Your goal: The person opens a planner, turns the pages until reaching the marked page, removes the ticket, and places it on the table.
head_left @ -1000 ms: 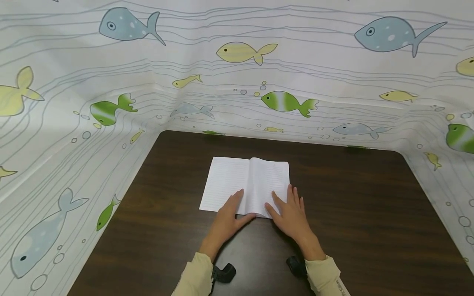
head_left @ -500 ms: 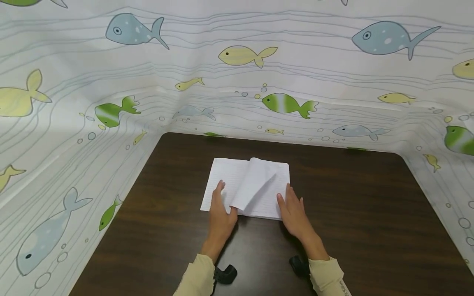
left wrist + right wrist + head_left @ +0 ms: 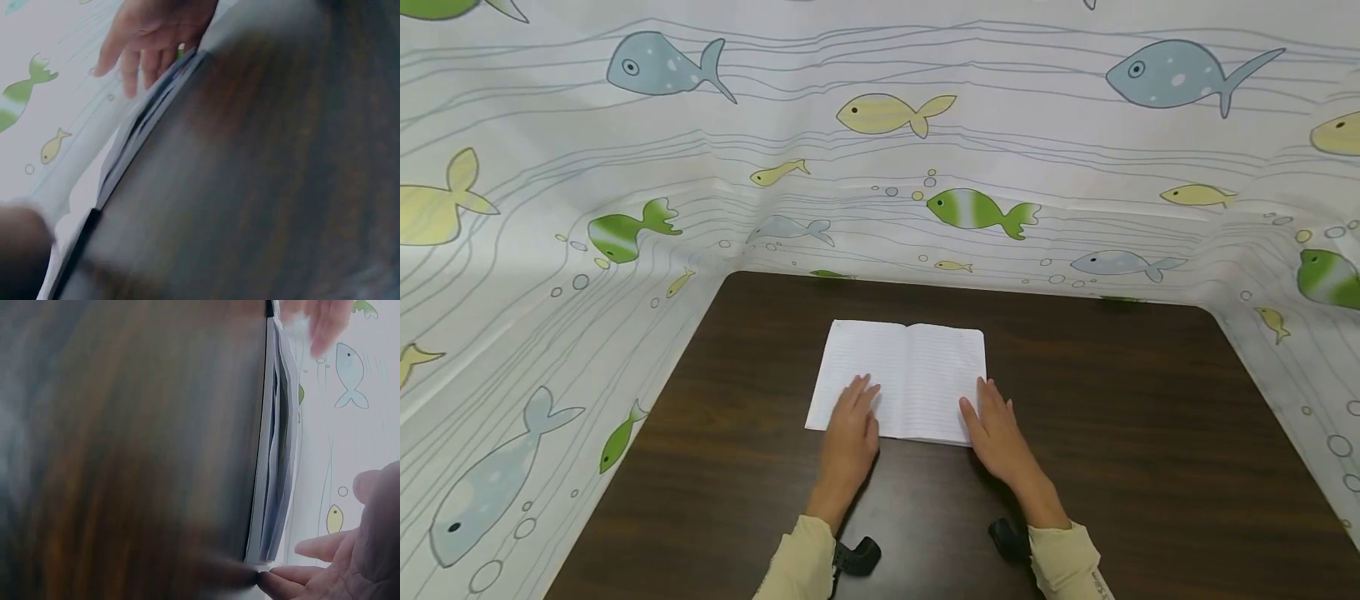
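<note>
A lined notebook (image 3: 942,367), lying open, is being framed between the left hand (image 3: 850,429) and the right hand (image 3: 998,437), which are being held apart with fingers extended. The near part of its left page is being overlapped by the left hand; whether the paper is being pressed cannot be told. Its right edge is being flanked by the right hand, the thumb being held over the page. Beyond both hands, the dark wood-grain table (image 3: 1150,433) is being bordered by a fish-printed sheet (image 3: 1045,50).
</note>
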Demonstrator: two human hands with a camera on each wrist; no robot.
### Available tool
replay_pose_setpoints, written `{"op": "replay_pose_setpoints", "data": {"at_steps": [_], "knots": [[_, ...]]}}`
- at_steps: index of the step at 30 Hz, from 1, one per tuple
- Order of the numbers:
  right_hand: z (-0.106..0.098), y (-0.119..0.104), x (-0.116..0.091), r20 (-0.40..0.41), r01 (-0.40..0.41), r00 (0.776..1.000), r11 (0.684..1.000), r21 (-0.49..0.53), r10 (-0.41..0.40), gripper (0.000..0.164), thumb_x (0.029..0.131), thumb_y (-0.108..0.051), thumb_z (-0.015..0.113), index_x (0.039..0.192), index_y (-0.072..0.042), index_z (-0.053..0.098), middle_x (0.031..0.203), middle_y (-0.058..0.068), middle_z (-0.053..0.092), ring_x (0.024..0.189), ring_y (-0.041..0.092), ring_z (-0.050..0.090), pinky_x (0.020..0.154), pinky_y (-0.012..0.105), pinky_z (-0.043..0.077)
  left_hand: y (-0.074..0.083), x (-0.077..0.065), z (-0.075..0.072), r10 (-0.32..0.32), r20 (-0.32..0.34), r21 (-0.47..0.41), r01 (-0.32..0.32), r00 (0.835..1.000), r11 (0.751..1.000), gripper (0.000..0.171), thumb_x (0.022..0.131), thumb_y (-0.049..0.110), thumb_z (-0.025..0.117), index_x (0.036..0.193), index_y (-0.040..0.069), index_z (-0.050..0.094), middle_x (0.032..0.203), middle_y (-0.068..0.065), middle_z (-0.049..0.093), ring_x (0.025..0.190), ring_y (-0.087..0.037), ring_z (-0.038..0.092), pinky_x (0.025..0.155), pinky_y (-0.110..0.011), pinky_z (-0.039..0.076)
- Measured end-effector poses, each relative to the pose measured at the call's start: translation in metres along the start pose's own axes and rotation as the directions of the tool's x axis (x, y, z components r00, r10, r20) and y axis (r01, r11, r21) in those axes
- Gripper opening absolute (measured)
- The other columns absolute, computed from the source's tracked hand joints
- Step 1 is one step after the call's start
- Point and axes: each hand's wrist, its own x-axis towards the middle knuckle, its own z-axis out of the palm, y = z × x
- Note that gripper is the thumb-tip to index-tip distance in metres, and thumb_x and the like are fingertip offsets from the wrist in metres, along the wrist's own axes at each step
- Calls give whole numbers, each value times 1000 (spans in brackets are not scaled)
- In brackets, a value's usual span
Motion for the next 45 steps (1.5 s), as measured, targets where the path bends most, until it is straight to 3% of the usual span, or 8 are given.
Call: {"op": "replay_pose_setpoints", "data": {"at_steps": [2, 5, 8, 15, 27, 37, 39, 45], "knots": [[-1, 1, 0, 2, -3, 1000, 1000, -8, 3, 73, 112, -42, 37, 159, 12, 20, 167, 32, 15, 157, 44, 10, 125, 63, 4, 3, -2, 2, 42, 151, -75, -30, 988, 997, 39, 97, 4, 65, 135, -2, 65, 146, -19, 59, 141, -34, 51, 117, -51, 38], [-2, 2, -1, 5, -12, 1000, 1000, -26, 12, 73, 111, -42, 42, 159, 10, 23, 166, 33, 15, 155, 48, 12, 124, 64, 12, 8, -5, 3, 48, 342, -79, -23, 938, 997, 47, 105, 27, 61, 146, 5, 59, 154, -15, 51, 147, -31, 44, 121, -49, 32], [-5, 2, -1, -5, -7, 1000, 998, -55, 7, 73, 110, -42, 47, 159, 9, 29, 165, 36, 14, 153, 52, 15, 121, 67, 19, 11, -7, 3, 32, 417, -23, -25, 908, 999, 53, 105, 38, 60, 150, 10, 57, 157, -13, 48, 149, -29, 40, 123, -48, 30], [-10, 0, -3, -38, 18, 999, 993, -118, -23, 67, 106, -35, 57, 155, 8, 39, 163, 39, 16, 151, 56, 16, 116, 73, 23, 12, -6, 4, 40, 414, -22, -34, 909, 999, 57, 103, 41, 63, 150, 10, 56, 157, -13, 48, 149, -28, 41, 123, -47, 30], [-7, 3, -2, -47, 13, 999, 986, -164, -21, 65, 107, -35, 54, 154, 8, 41, 161, 43, 13, 151, 58, 12, 118, 72, 18, 10, -6, 4, 17, 408, -53, 5, 913, 999, 67, 99, 48, 67, 151, 8, 54, 157, -13, 48, 149, -28, 41, 123, -46, 30], [-6, 1, 4, 0, 20, 1000, 983, -185, -20, 63, 108, -45, 51, 152, 0, 49, 162, 42, 11, 153, 55, 7, 121, 69, 12, 12, -3, 2, -157, 491, -70, 219, 857, 973, 105, 92, 61, 70, 165, 6, 20, 168, -11, 29, 149, -37, 39, 119, -49, 36], [-4, 0, 5, 11, 22, 1000, 982, -186, -20, 63, 107, -46, 51, 152, -2, 50, 162, 42, 12, 153, 55, 7, 122, 69, 11, 11, -3, 2, -157, 481, -83, 223, 863, 971, 103, 92, 57, 72, 165, 5, 21, 167, -12, 31, 147, -39, 41, 117, -51, 38], [-1, -2, 6, 19, 19, 1000, 989, -149, -17, 60, 108, -47, 49, 152, -7, 53, 162, 41, 13, 153, 56, 8, 120, 72, 5, 10, -3, 1, -129, 395, -157, 205, 910, 966, 87, 95, 27, 78, 161, 0, 29, 159, -19, 44, 141, -41, 48, 113, -52, 44]]}}
